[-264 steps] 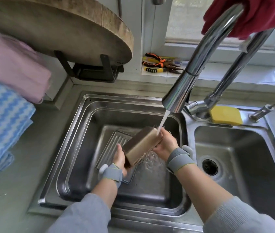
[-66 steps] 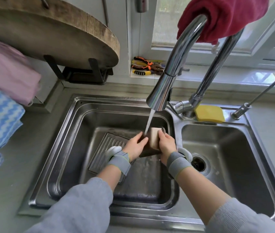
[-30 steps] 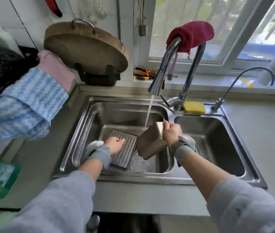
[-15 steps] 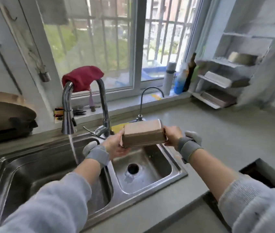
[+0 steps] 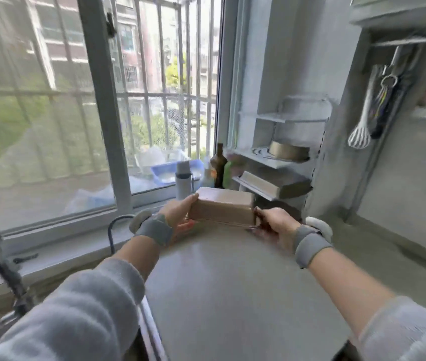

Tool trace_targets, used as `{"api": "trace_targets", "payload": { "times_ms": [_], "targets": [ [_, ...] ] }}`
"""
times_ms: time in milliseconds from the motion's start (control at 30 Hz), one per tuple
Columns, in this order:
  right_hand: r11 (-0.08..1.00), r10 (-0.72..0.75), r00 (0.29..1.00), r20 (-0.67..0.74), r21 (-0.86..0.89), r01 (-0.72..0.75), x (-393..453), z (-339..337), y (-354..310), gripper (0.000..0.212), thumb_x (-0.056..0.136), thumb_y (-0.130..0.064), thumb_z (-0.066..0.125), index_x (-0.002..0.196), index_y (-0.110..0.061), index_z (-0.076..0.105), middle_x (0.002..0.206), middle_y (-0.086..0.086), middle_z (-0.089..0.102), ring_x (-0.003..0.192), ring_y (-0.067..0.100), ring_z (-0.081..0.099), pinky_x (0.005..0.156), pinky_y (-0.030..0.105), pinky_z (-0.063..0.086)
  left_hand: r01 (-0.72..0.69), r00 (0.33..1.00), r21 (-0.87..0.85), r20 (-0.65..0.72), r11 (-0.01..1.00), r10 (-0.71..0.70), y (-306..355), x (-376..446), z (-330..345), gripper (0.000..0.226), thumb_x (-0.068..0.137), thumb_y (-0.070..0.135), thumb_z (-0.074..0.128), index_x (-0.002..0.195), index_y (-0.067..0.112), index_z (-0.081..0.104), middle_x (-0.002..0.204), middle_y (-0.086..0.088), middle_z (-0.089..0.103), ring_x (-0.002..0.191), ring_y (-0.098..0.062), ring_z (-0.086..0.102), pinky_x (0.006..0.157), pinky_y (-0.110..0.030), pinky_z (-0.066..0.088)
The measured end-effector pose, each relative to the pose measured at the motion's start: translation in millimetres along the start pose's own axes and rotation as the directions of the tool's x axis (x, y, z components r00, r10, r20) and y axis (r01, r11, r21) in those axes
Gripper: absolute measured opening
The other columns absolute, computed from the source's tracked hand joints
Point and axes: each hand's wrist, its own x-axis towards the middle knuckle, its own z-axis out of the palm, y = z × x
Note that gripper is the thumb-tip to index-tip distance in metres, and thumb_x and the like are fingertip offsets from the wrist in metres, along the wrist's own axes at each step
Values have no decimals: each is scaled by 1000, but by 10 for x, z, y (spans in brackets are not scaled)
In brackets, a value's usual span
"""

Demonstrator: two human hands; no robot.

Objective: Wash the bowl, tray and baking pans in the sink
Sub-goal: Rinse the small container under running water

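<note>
Carried from the sink, the loaf pan (image 5: 222, 208) now hangs above the table (image 5: 232, 282), left hand (image 5: 178, 217) and right hand (image 5: 271, 226) gripping its ends; stiff, light, probably wet and slippery.

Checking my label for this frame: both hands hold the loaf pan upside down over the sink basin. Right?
Not quite. Both the left hand and right hand do hold the loaf pan upside down, but over the grey countertop, not the sink basin. The head view shows it.

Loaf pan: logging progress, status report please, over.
Left hand and right hand grip loaf pan by its ends, upside down above counter. Rack ahead. Nothing in the way.
</note>
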Motion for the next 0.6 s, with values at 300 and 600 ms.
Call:
{"api": "trace_targets", "payload": {
  "times_ms": [300,600],
  "targets": [
    [932,-13,852,523,316,-179,851,-638,-455,15,92,12,45,96,12,60,86,23,71,74,27,73,76,32,59,-139,976,-2,-168,990,136,693,943,890,30,89,27,63,70,8,50,69,-9,51,60,-16,49,58,-24,51],
    [716,-44,988,151,694,-74,1726,-340,-794,9,87,15,51,90,13,59,98,31,63,77,37,66,71,40,60,-112,986,267,-90,957,140,559,1438,1093,25,98,26,47,84,7,52,74,-9,53,61,-17,47,58,-27,39]
  ]
}}
